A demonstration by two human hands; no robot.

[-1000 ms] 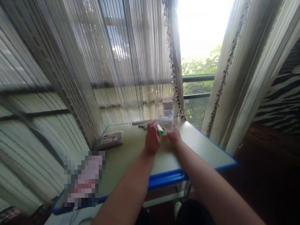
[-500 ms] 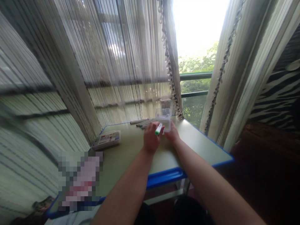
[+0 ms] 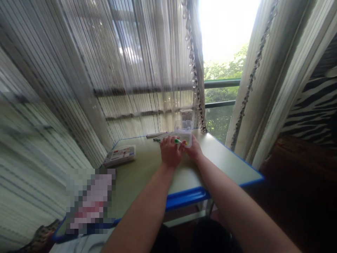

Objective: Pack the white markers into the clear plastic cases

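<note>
My left hand point(image 3: 170, 154) is closed on a marker point(image 3: 176, 141) with a green end and a white body, now lying roughly crosswise at the box's near side. A small yellow patch shows just right of it; I cannot tell whether it belongs to another marker. With its fingers mostly hidden behind the box, my right hand point(image 3: 195, 149) grips the right side of a clear plastic box point(image 3: 190, 137). The box's lid stands up at the back. Just left of the box, several slim markers point(image 3: 159, 136) lie on the table, partly behind my left hand.
On the pale table point(image 3: 147, 175) with a blue rim, a flat clear case point(image 3: 120, 156) with printed paper lies at the left. Another small container point(image 3: 186, 113) stands behind the box. A blurred pink item point(image 3: 93, 196) covers the near left corner. Striped curtains point(image 3: 147, 70) hang behind.
The marker in my left hand has turned from pointing toward me to lying sideways near the box. My left fingers have shifted around it. My right hand stays at the box.
</note>
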